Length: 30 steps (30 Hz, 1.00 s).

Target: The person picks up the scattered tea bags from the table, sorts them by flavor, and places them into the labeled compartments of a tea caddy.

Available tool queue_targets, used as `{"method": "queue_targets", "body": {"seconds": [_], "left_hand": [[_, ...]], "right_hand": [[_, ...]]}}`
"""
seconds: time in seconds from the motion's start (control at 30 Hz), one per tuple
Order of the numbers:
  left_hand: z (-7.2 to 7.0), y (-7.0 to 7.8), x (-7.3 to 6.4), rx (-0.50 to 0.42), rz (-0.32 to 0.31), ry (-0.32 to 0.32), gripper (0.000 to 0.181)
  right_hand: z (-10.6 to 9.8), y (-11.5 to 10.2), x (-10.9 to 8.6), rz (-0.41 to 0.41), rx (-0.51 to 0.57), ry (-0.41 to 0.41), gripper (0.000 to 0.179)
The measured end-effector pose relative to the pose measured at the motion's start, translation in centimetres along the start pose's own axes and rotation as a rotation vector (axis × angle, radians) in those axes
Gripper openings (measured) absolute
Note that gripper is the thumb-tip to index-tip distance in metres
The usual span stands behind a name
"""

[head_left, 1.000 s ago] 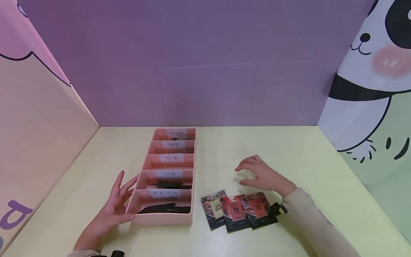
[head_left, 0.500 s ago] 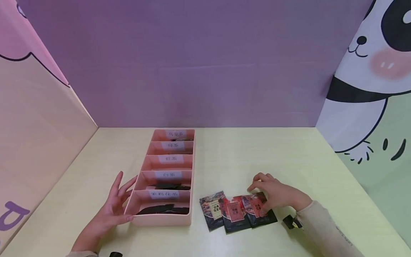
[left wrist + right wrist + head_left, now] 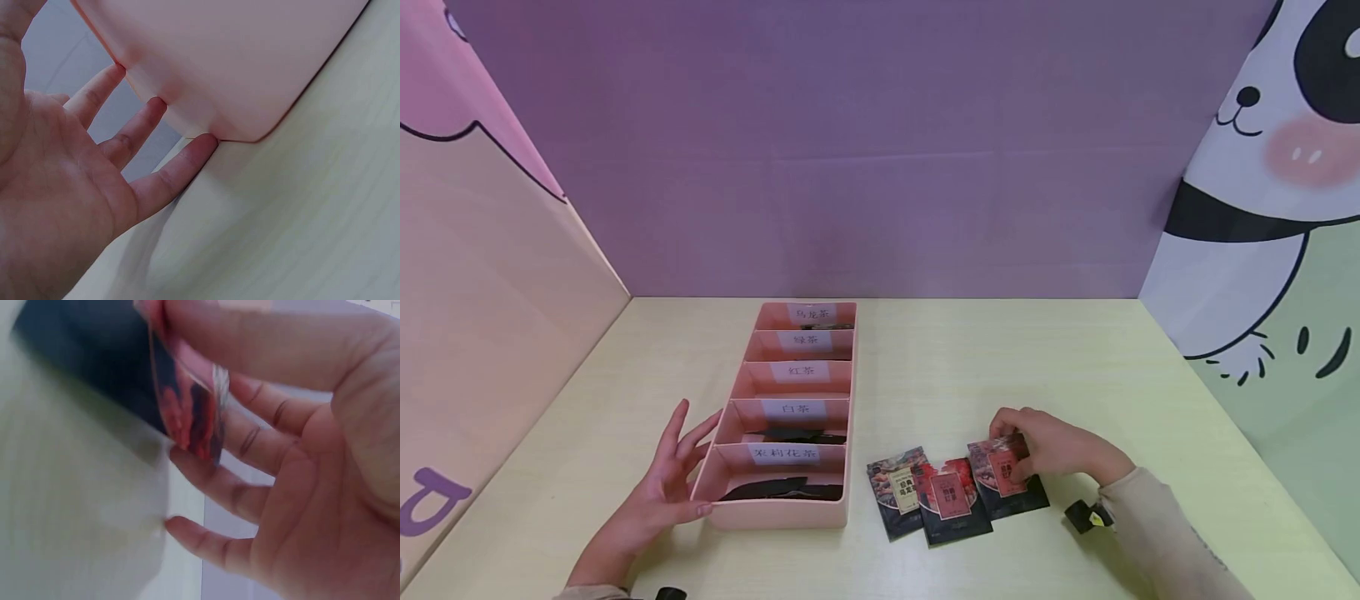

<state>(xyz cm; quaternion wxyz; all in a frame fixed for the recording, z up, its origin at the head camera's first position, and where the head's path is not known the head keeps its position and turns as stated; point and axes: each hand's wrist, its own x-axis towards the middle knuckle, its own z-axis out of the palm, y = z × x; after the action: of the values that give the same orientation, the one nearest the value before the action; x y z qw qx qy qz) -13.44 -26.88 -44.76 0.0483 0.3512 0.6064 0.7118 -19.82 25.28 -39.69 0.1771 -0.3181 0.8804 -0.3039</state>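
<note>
My right hand (image 3: 1060, 446) pinches a dark red-and-black tea packet (image 3: 1002, 473) between thumb and fingers. In the right wrist view the same tea packet (image 3: 194, 409) bends at its edge under the thumb. To its left, a second red-labelled tea packet (image 3: 951, 502) and a cream-labelled one (image 3: 895, 493) lie overlapping on the table. Against the left side of a pink compartment box (image 3: 778, 517) rests my left hand (image 3: 658, 492), fingers spread and thumb by the near corner. The left wrist view has its fingertips (image 3: 203, 147) touching the box wall.
Paper labels mark the box's compartments. Dark packets (image 3: 786, 489) lie in the nearest compartment, others in the one behind it (image 3: 801, 434). A purple panel (image 3: 880, 150) stands at the table's back, with printed panels at both sides.
My right hand has come down and toward me onto the rightmost tea packet, gripped it and shifted it slightly away from the others. The left hand and box stay put.
</note>
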Motion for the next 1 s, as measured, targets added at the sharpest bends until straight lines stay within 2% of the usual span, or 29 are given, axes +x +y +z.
{"method": "queue_targets", "body": {"seconds": [0.1,0.2,0.43,0.67,1.0], "left_hand": [[0.0,0.0,0.1,-0.006,0.007,-0.005,0.12],[-0.1,-0.1,0.3,-0.006,0.01,-0.004,0.121],[0.1,0.0,0.1,0.009,-0.021,0.023,0.121],[0.1,0.0,0.2,0.005,-0.021,0.026,0.121],[0.0,0.0,0.0,-0.007,-0.02,0.009,0.119]], "right_hand": [[-0.6,0.2,-0.2,-0.016,0.076,0.01,0.034],[-1.4,0.2,-0.3,-0.031,0.103,0.041,0.028],[-3.0,-0.6,-0.3,0.012,0.151,0.138,0.028],[-4.0,-1.6,1.0,0.021,0.12,0.274,0.026],[-4.5,-3.5,3.5,0.004,0.095,0.339,0.026]]}}
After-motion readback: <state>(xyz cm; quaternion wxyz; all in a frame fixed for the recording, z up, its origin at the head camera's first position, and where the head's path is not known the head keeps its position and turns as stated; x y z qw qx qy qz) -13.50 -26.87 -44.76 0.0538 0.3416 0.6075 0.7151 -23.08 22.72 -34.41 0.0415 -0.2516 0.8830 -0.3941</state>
